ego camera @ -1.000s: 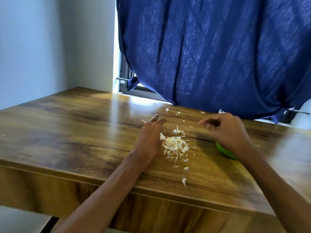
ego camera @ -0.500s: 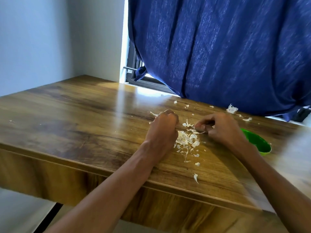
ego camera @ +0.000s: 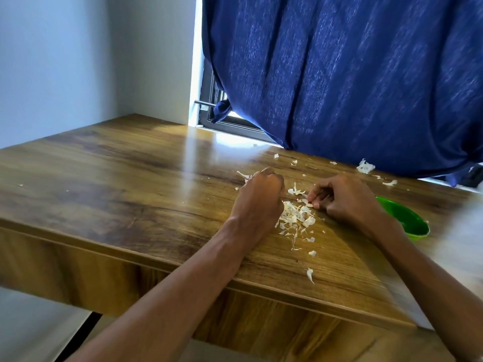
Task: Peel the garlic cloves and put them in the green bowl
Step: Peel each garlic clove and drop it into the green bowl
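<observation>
On the wooden table (ego camera: 130, 184), my left hand (ego camera: 258, 202) rests as a fist, knuckles up; whatever is inside it is hidden. A pile of pale garlic skins (ego camera: 295, 216) lies just right of that fist. My right hand (ego camera: 347, 202) rests on the far side of the pile, thumb and forefinger pinching a small pale bit of garlic (ego camera: 309, 204) at the pile's edge. The green bowl (ego camera: 415, 226) stands behind my right wrist, partly covered by it. I cannot see what it holds.
Loose skin scraps (ego camera: 365, 167) are scattered toward the back of the table and near its front edge (ego camera: 310, 275). A dark blue curtain (ego camera: 339, 74) hangs over the window at the back and reaches the tabletop. A wall corner stands at the left.
My left hand went from straight fingers to a fist. My right hand moved left from above the bowl to the skin pile, uncovering the bowl. The camera view shifted.
</observation>
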A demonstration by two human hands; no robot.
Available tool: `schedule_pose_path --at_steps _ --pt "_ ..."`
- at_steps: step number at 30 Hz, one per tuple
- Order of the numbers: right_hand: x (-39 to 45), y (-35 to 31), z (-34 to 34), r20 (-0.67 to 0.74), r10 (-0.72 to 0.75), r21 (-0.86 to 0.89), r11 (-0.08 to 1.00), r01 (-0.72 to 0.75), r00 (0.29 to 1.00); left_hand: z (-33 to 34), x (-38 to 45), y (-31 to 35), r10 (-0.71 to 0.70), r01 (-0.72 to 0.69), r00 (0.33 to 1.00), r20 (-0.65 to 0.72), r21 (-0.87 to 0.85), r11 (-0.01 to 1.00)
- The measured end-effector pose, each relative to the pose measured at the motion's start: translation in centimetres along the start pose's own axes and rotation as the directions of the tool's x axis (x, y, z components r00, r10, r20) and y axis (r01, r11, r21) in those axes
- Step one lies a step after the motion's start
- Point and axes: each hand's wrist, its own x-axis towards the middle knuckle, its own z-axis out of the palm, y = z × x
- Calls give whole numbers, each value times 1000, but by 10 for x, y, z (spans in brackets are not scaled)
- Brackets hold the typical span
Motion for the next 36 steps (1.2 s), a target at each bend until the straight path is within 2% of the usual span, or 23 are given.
schedule_pose_path --at_steps 6,9,12,14,17,21,30,36 --pt "-2 5 -1 44 43 51 998 -46 998 3 1 -6 2 -6 999 -53 -76 997" --pt "-1 4 0 58 61 100 993 -66 996 1 1 -10 -53 34 989 -136 -134 990" --pt "0 -1 0 60 53 73 996 -57 997 -1 2 -13 -107 69 972 -208 -184 981" --pt "-1 -3 0 83 47 28 998 -50 995 0 3 -14 -107 75 977 -184 -169 983" --pt "-2 -5 0 91 53 -23 998 -51 994 5 5 -15 -91 79 993 -79 -143 987" --pt "-6 -4 -2 26 39 -44 998 -38 999 8 4 -13 -53 56 998 34 -92 994" --pt "-11 -9 -17 -129 -50 73 996 60 990 10 7 -16 -53 53 999 2 -38 998" --pt "-13 -22 -17 -187 -98 97 988 117 977 7 7 -15 20 -25 997 -78 -63 998"
